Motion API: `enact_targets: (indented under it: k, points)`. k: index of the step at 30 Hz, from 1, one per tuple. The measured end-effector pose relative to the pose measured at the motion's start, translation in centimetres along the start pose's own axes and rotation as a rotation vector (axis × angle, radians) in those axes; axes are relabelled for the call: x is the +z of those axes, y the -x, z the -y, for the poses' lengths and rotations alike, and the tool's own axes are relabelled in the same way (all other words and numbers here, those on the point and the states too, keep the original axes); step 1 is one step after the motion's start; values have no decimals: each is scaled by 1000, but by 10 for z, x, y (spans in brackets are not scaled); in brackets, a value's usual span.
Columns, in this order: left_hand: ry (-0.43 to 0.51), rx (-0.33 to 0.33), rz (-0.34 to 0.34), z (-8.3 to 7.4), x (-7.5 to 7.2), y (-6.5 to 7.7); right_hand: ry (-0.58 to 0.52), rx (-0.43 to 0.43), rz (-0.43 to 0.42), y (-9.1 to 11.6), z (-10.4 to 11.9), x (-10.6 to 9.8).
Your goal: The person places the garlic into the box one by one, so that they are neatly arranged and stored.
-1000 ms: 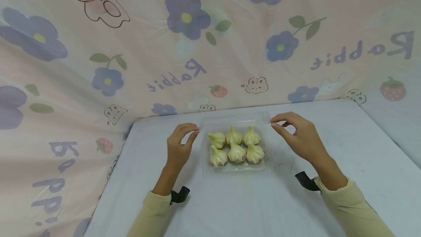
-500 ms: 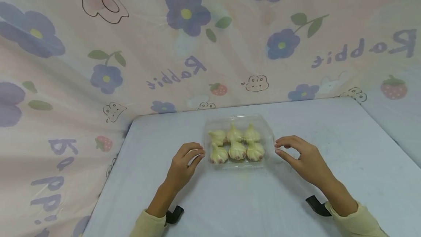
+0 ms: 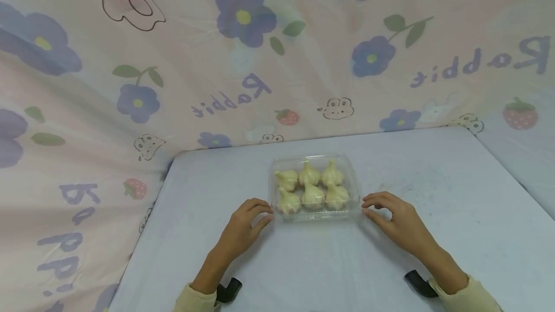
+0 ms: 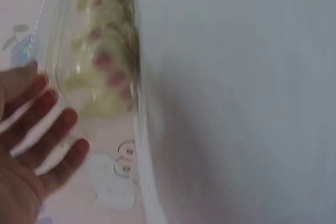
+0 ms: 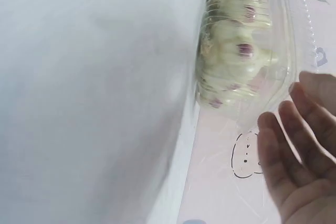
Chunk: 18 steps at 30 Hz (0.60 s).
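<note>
A clear plastic clamshell box (image 3: 314, 215) lies on the table with several pale garlic bulbs (image 3: 313, 196) inside, in two rows. Its hinged lid (image 3: 323, 158) is folded forward over the bulbs. At the box's left front corner, the left hand (image 3: 244, 225) pinches the lid edge between thumb and index finger. The right hand (image 3: 396, 220) does likewise at the right front corner. Both wrist views show the remaining fingers loosely spread. Purple marks dot the bulbs (image 5: 231, 51) behind the clear wall in the right wrist view.
White cloth covers the table (image 3: 321, 273). A pale pink curtain (image 3: 299, 71) printed with flowers and rabbits hangs behind and to the left. Black wrist mounts (image 3: 419, 284) sit near both cream sleeves (image 3: 468, 295).
The lid, standing open behind the bulbs a second ago, has swung forward and down over them. Both hands have come toward the near side with its edge.
</note>
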<state>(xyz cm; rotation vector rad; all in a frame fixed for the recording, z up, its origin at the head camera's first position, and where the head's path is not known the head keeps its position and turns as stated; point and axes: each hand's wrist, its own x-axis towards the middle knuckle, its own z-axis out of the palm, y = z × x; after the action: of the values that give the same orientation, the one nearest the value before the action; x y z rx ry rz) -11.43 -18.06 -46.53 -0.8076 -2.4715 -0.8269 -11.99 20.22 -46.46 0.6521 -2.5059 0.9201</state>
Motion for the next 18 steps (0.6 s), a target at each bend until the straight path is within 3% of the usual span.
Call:
enact_targets:
  k: [3,6,9,13,18]
  points:
    - [172,-256,-4,-7,3,-2,2,58,10,-3,0,0]
    - [348,-511,-19,-12,6,-5,-43,151,82,-6,0,0]
    - [494,-700,-21,-14,9,-8,-98,244,175,-8,1,0]
    - [625,-829,46,-15,10,-11,-144,323,256,-11,1,-1]
    - [720,-855,119,-16,10,-11,-189,364,293,-13,2,0]
